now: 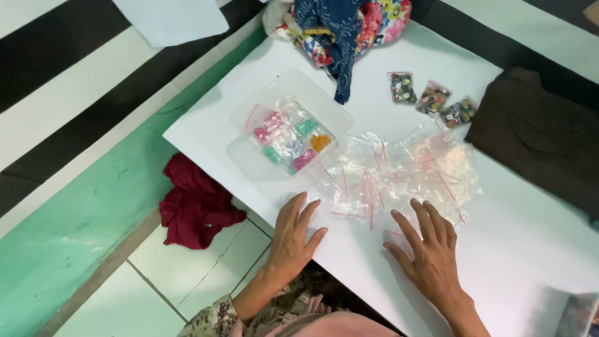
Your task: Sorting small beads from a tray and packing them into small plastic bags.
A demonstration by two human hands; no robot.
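Head view shows the left hand [293, 234] and right hand [429, 244] lying flat, fingers spread and holding nothing, at the white board's [530, 243] near edge, steadying it beside the loose heap of clear zip bags [399, 175] mid-board.

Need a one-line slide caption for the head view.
Both hands, left hand and right hand, rest flat beside a heap of empty clear bags.

From my remote feed: white table [530, 249]; clear zip bags [399, 171] edged red; clear tray [249, 115] of pink, teal, orange beads; maroon cloth [196, 203] on white tiles; floral blue-and-pink fabric [349, 25]; brown cloth [536, 137].
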